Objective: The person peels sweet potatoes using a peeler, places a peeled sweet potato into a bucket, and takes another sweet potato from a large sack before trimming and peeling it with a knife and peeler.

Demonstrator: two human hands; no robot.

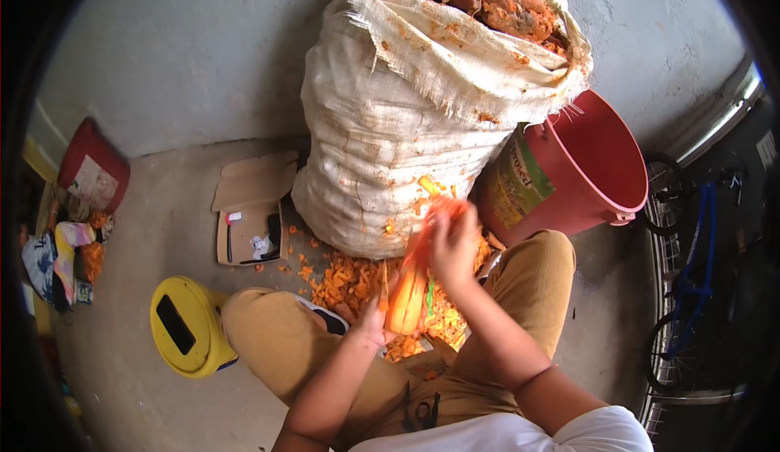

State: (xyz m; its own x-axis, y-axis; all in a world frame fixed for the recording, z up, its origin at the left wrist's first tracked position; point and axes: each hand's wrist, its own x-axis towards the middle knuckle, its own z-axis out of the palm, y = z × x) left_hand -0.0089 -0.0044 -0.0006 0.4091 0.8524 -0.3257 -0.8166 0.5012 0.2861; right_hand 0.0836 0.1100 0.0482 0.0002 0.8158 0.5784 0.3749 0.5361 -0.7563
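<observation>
An orange, partly peeled root (406,306) is held upright at a tilt between my two hands, above a heap of orange peelings (337,281) on the floor. My left hand (375,314) is closed around its lower left side, with a thin pointed orange-brown piece standing up by the fingers. My right hand (452,241) is at the upper end, its fingers closed and blurred by motion; reddish netting or film shows there, and what it grips is unclear. Behind them stands a large white woven sack (390,127) filled with rough orange-brown roots (487,1).
A red bucket (601,160) is right of the sack. On the left are an open cardboard box (248,216), a yellow lidded bucket (183,326) and a smaller red bucket (97,168). A blue bicycle (703,265) is at the far right.
</observation>
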